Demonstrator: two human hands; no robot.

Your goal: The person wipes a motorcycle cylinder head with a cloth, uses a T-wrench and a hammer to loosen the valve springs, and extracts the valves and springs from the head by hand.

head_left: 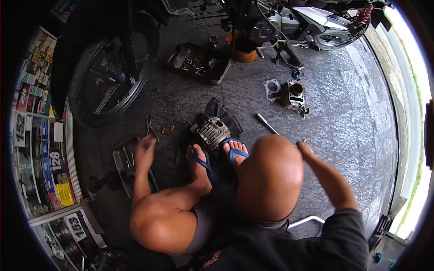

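Note:
My left hand [146,149], blurred, is at the handle end of silver pliers [149,124]; whether it grips them is unclear. My right hand [305,149] is closed beside my right knee, its contents mostly hidden. A long metal wrench [266,123] points toward that knee. Between my sandalled feet and a dark crumpled cloth [220,109] sits an engine cylinder head [212,132], a thin wire running from it. Left of it lies a small brownish round part [167,129]. A cylinder block [295,97] stands at the right beside a cut-out gasket [272,89].
A wheel [113,106] and a motorbike [289,28] fill the back. A black tray of parts [217,74] and an orange container [245,55] lie between. An open tray [122,167] holds tools at the left, near shelves [40,162]; a bent metal bar [306,219] lies lower right.

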